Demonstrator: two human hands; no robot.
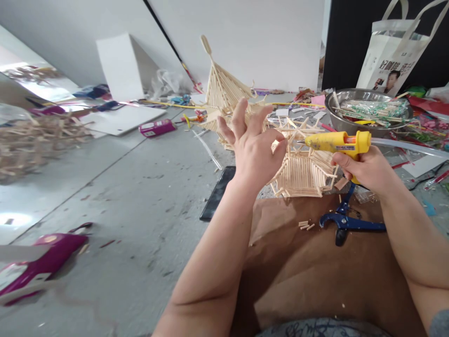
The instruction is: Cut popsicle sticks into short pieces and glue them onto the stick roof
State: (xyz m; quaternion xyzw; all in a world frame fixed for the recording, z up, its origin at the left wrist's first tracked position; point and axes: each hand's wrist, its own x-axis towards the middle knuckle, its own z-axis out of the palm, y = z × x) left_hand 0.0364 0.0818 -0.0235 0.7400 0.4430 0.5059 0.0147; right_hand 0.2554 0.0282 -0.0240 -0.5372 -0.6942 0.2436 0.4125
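Observation:
In my right hand [368,171] is a yellow hot glue gun [336,141], its nozzle pointing left and a clear glue stick [407,146] trailing from its back. My left hand [257,150] is raised just left of the nozzle, thumb and index finger pinched together, other fingers spread. Whatever the pinch holds is too small to make out. Below and behind the hands stands a hexagonal frame of thin wooden sticks [300,175]. A pointed stick roof [224,86] rises behind my left hand, which partly covers it.
Blue cutters [351,222] and short stick pieces [305,225] lie on brown paper [291,281]. A black phone [217,194] is by my left forearm. A metal bowl [336,119] with wrapped sticks sits at right. Purple packages [156,128], a white bag [386,61] and scraps surround the floor.

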